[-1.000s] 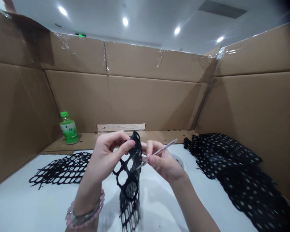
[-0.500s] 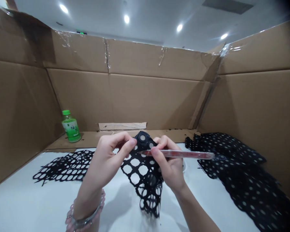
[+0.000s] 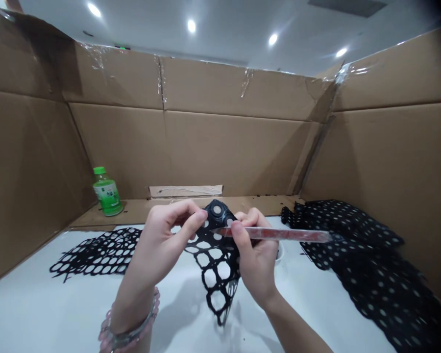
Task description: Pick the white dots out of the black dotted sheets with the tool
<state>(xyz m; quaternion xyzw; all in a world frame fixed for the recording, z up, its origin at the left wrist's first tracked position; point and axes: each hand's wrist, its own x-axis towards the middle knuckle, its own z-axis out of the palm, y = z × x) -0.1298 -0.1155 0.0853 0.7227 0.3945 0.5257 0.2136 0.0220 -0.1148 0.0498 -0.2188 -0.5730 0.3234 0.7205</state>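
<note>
Between my two hands hangs a piece of black perforated fabric (image 3: 216,267), with large round holes low down and pale discs filling some holes near its top fold. My left hand (image 3: 171,235) pinches the fabric's upper left edge between thumb and fingers. On the other side, my right hand (image 3: 257,255) grips a slim pointed tool (image 3: 286,234) with a red handle in what looks like clear wrap. The tool lies nearly level, its dark tip pointing left at the fabric just below the fold. Fingers of my right hand also hold the fabric's right side.
Black net with open holes (image 3: 99,252) lies flat on the white tabletop (image 3: 51,314) at left. A heap of black dotted fabric (image 3: 375,274) covers the right side. A green bottle (image 3: 108,192) stands back left. Behind my right hand a white ring-shaped rim (image 3: 281,252) partly shows. Cardboard walls (image 3: 238,152) enclose the table.
The fabric's hanging lower end has swung and folded, so its holes show differently. The tool has shifted very slightly right. My left hand stays nearly still.
</note>
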